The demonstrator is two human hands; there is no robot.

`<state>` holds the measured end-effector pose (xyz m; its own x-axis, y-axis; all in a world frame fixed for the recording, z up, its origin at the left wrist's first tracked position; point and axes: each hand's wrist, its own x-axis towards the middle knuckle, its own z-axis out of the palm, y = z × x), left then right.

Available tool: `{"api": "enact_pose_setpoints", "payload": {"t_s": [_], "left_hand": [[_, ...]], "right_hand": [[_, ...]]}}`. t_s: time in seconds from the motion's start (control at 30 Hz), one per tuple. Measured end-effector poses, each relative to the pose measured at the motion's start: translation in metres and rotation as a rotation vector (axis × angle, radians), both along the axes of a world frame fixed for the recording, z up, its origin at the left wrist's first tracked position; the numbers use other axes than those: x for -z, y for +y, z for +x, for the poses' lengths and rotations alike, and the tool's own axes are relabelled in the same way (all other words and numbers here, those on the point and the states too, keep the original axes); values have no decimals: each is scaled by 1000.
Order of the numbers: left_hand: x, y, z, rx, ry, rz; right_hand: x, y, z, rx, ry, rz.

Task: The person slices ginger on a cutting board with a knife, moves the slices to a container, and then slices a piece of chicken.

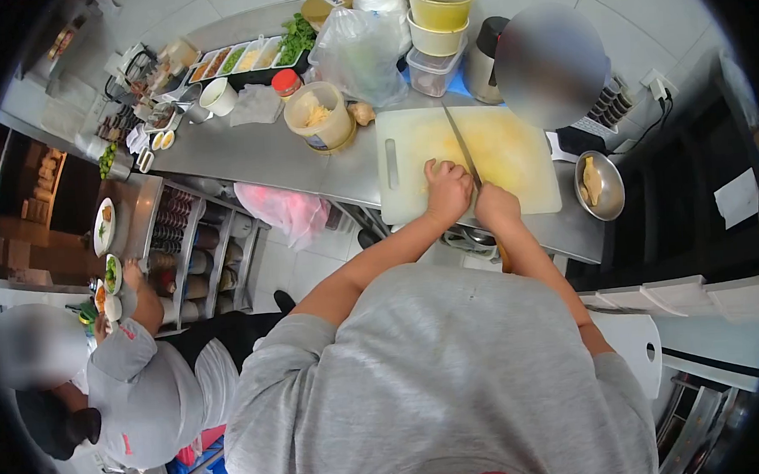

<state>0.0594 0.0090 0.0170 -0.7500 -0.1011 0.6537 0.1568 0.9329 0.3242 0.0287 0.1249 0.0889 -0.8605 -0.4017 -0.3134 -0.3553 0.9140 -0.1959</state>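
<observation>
A long knife [460, 143] points away from me over the white cutting board [532, 126], its handle in my right hand [498, 207]. My left hand [450, 189] rests on the board just left of the blade, fingers curled down; whatever they press on is hidden. Yellow stains spread over the board's middle. A plastic tub [323, 135] with pale yellow shreds stands to the left, a knobbly piece of ginger [361, 113] beside it. On the right, a steel bowl [618, 194] holds peeled yellowish pieces [592, 181] that look like ginger.
Behind the board stand a plastic bag [357, 54], stacked tubs [442, 36] and a steel flask [480, 69]. A red-lidded jar [286, 83] and a tray of toppings [241, 60] line the counter's left. Another person [151, 386] works at plates [104, 226] on the far left.
</observation>
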Motion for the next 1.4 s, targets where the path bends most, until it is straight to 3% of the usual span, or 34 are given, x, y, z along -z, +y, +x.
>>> {"api": "enact_pose_setpoints", "payload": {"t_s": [0.13, 0.27, 0.37, 0.47, 0.57, 0.7, 0.87, 0.97, 1.07, 1.17, 1.4], "left_hand": [[3, 0, 0, 0, -18, 5], [2, 0, -3, -7, 5, 5], [-1, 0, 0, -2, -11, 6], [5, -1, 5, -5, -25, -9], [6, 1, 4, -17, -2, 0], [4, -2, 4, -23, -18, -10], [3, -5, -3, -44, -34, -19], [1, -3, 1, -34, -13, 8], [0, -3, 2, -32, -18, -5], [4, -4, 3, -35, -44, -32], [2, -6, -1, -30, -46, -34]], "right_hand": [[-13, -1, -1, -33, -8, -3], [7, -5, -2, 8, 24, -76], [-19, -5, -7, -29, -43, -4], [15, -7, -4, 62, 67, -154], [-14, -7, -10, -49, -38, -32], [7, -6, -4, 0, -15, -60], [-15, -5, -7, -34, -3, -32], [17, -7, -6, 18, 45, -89], [-8, -6, -12, -46, -47, -31], [11, -6, -6, 5, 5, -71], [-4, -10, -7, -29, 6, -7]]}}
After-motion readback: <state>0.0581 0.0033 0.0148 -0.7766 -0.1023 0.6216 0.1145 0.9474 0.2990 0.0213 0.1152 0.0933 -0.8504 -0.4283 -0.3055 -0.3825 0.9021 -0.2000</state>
